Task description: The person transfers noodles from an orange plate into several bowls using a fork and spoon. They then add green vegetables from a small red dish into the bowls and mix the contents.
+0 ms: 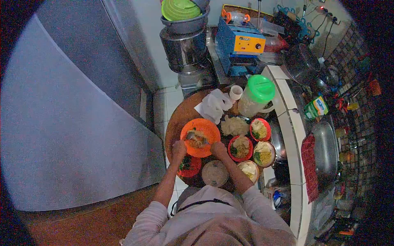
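Observation:
An orange bowl (214,128) with noodles in it lies before me on the round brown table (174,119). My left hand (179,150) is closed at the bowl's left rim, on a metal spoon (191,135) that reaches into the noodles. My right hand (218,149) is closed at the right rim, around a second metal utensil (203,141) whose kind I cannot tell. Just below my left hand is a red plate (193,169) with chopped greens. Between my forearms stands a round tub with a pale lid (215,173).
Right of the bowl stand red bowls (241,148) and pale bowls (264,154) of noodles and greens, beside a pale heap (234,125). Behind are white plastic (214,105), a white cup (236,92) and a green-lidded pitcher (257,96). A white-tiled counter edge (293,139) borders the right.

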Demonstrator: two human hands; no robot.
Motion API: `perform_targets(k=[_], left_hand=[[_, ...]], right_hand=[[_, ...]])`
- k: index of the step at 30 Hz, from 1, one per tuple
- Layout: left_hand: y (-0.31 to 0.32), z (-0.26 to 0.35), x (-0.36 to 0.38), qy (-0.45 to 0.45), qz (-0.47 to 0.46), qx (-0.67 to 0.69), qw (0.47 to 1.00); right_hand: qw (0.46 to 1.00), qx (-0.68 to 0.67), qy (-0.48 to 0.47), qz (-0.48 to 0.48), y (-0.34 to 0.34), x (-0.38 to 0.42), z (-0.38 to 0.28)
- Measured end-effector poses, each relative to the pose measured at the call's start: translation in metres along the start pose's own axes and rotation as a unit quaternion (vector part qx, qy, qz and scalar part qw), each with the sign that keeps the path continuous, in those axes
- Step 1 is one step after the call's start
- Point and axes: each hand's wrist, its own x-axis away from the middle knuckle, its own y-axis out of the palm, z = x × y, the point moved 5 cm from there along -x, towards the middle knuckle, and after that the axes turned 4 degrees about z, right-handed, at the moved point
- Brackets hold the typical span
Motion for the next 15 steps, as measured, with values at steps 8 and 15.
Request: perform_targets(k=[8, 15], left_hand=[[-0.017, 0.016, 0.009, 0.026, -0.005, -0.026, 0.999], [0.032, -0.018, 0.004, 0.066, -0.031, 0.009, 0.997]], right_hand=[[0.999, -0.047, 0.003, 0.0, -0.001, 0.01, 0.028], [0.997, -0.053, 0.048, -0.008, -0.012, 0.021, 0.034]])
